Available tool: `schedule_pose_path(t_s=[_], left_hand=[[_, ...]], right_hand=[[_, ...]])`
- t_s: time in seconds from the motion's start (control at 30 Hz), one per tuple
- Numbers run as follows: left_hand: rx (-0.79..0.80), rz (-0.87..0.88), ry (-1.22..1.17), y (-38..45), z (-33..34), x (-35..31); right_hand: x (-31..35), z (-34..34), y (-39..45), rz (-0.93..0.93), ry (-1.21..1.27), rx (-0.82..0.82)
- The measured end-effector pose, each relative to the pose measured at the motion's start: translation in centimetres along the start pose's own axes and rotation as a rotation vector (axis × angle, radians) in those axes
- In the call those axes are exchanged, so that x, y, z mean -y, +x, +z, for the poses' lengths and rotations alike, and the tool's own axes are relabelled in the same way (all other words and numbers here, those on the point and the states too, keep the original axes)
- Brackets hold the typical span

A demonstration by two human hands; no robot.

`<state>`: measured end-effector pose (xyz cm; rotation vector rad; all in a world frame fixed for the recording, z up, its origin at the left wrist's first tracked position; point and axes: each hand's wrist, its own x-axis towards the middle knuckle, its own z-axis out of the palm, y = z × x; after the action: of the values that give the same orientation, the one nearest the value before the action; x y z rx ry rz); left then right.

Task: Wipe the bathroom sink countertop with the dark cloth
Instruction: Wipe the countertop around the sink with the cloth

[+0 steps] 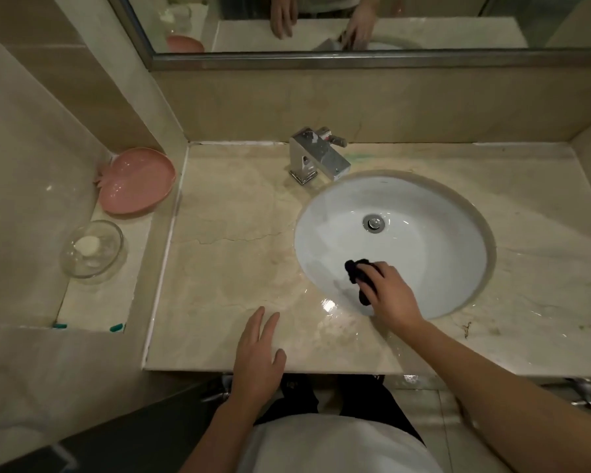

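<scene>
Gripping the crumpled dark cloth [357,274] inside the white oval basin [423,254], the right hand [388,298] is hiding most of it; left hand [258,356], fingers straight, is resting on the beige marble countertop [226,268].

Dim warm light, glare on wet countertop [328,307], fisheye edges.

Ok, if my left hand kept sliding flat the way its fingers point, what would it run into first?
Probably nothing soon: the left hand points up across bare countertop. The faucet looks like the first thing near that line, or else the back wall; the angle is hard to judge.
</scene>
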<state>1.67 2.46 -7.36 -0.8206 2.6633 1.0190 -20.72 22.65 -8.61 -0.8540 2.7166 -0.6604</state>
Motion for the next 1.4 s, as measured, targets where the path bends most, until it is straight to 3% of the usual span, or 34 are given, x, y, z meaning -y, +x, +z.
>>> schedule_pose_path(t_s=[0.13, 0.2, 0.33, 0.57, 0.7, 0.77, 0.87, 0.97, 1.07, 1.2, 1.4], left_hand=[[-0.016, -0.023, 0.078, 0.0, 0.6, -0.7], [-0.022, -0.05, 0.103, -0.1, 1.0, -1.3], [-0.039, -0.087, 0.144, -0.2, 1.7, -2.2], [0.013, -0.184, 0.18, -0.1, 2.0, -3.7], [0.05, -0.269, 0.149, -0.2, 2.3, -5.8], [0.019, -0.24, 0.125, -0.2, 2.9, -7.4], [-0.038, -0.048, 0.029, 0.0, 4.7, -10.0], [-0.007, 0.093, -0.076, 0.1, 7.2, -12.8], [-0.029, 0.113, -0.149, 0.0, 9.4, -14.2], [-0.01, 0.167, 0.018, -0.1, 11.0, -13.8], [0.056, 0.155, 0.04, 0.0, 10.3, -14.0]], right_hand=[[0.3, -2.6, -4.2, -0.254, 0.005, -0.191], [-0.3, -1.7, -7.5, -0.431, -0.049, -0.123], [-3.0, 2.3, -13.1, -0.641, -0.223, 0.162], [-4.3, 1.8, -8.2, -0.544, -0.088, 0.164], [-6.5, -1.0, -3.4, -0.206, 0.022, 0.145], [-7.7, -3.3, -2.1, -0.121, 0.035, 0.13], [-8.4, -7.0, -2.8, -0.176, 0.058, -0.001], [-8.3, -9.1, -5.8, -0.37, 0.029, -0.057], [-9.7, -7.1, -10.2, -0.517, -0.06, 0.035], [-11.8, -2.7, -13.7, -0.582, -0.237, 0.277], [-10.3, -2.8, -10.1, -0.49, -0.131, 0.192]])
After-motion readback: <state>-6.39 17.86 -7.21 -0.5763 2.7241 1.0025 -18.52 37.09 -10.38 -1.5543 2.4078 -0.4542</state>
